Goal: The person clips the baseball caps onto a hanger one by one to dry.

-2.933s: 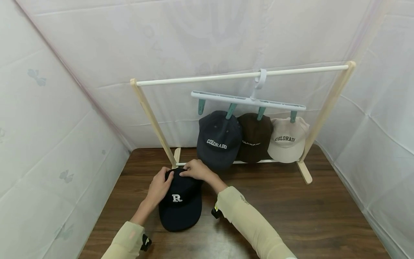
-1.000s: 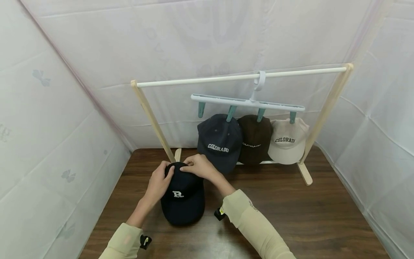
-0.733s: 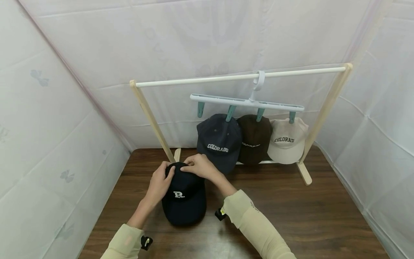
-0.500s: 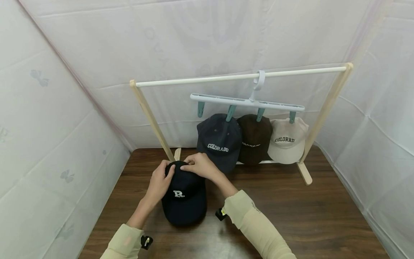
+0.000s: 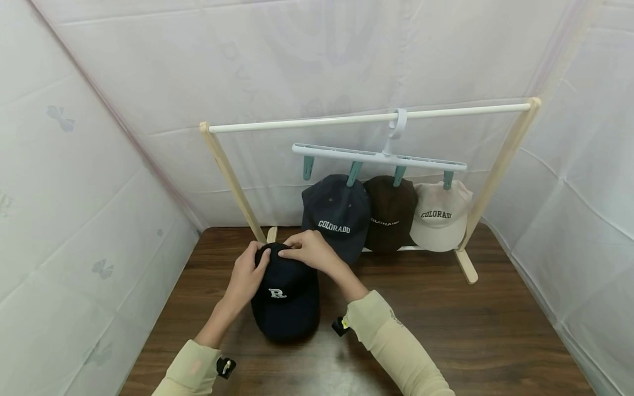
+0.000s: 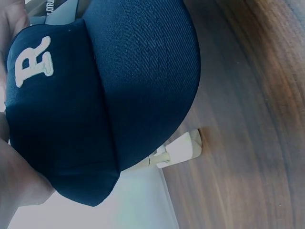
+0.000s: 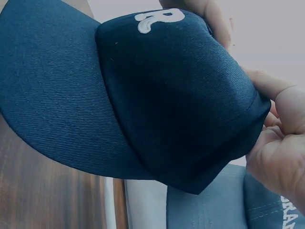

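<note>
A dark navy baseball cap (image 5: 287, 302) with a white letter R hangs from both hands at the left of the table, its brim toward the person. My left hand (image 5: 245, 275) pinches the crown's upper left, thumb in front and fingers behind. On the upper right of the crown, my right hand (image 5: 312, 252) pinches the fabric the same way. In the left wrist view the cap (image 6: 57, 105) stands above the table. The right wrist view shows the right thumb on the cap (image 7: 181, 86) near its top; the fingertips behind it are partly hidden.
A wooden rack (image 5: 233, 187) carries a pale clip hanger (image 5: 346, 152). Its clips hold a grey-blue cap (image 5: 337, 203), a brown cap (image 5: 391, 209) and a beige cap (image 5: 438, 214), each lettered. The leftmost green clip (image 5: 308, 168) holds nothing. Beneath is a wooden table (image 5: 421, 313).
Both hands have moved the navy cap slightly up and to the right, toward the rack. The grip on it looks the same. The hanging caps stay in place.
</note>
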The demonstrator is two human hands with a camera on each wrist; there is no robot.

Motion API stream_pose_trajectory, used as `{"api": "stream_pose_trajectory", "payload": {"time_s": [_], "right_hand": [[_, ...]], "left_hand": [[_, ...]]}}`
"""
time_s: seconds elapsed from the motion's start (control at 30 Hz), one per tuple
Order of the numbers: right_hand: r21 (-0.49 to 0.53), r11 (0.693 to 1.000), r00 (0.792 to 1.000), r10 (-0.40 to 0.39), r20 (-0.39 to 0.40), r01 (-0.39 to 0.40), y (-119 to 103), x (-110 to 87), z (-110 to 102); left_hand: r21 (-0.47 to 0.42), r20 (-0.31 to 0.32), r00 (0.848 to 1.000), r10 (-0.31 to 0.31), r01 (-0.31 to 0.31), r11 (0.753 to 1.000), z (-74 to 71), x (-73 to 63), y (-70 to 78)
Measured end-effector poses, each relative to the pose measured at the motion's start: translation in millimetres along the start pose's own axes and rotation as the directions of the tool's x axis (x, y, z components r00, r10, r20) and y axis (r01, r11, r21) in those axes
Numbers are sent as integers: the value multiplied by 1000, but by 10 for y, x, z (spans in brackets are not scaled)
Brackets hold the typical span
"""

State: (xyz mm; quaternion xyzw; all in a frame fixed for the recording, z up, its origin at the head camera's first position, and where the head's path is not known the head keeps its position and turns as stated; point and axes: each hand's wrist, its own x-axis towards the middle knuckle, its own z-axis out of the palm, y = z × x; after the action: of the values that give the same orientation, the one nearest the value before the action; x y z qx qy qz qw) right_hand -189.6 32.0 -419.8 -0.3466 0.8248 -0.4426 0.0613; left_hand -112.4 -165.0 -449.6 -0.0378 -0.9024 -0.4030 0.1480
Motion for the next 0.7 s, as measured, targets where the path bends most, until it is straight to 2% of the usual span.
{"api": "stream_pose_trajectory", "payload": {"time_s": [0.23, 0.4, 0.7], "right_hand": [[10, 1000, 1000, -14, -23, 14, -50, -26, -100], [45, 999, 1000, 2, -31, -1, -83, -45, -176], [40, 999, 998, 21, -54, -19, -141, -72, -300]], "left_hand": [[-3, -16, 1000, 24, -24, 1000, 3, 49, 106], [-12, -19, 999, 28, -28, 1000, 25, 77, 175], [-34, -43, 998, 50, -51, 998, 49, 144, 291]]}}
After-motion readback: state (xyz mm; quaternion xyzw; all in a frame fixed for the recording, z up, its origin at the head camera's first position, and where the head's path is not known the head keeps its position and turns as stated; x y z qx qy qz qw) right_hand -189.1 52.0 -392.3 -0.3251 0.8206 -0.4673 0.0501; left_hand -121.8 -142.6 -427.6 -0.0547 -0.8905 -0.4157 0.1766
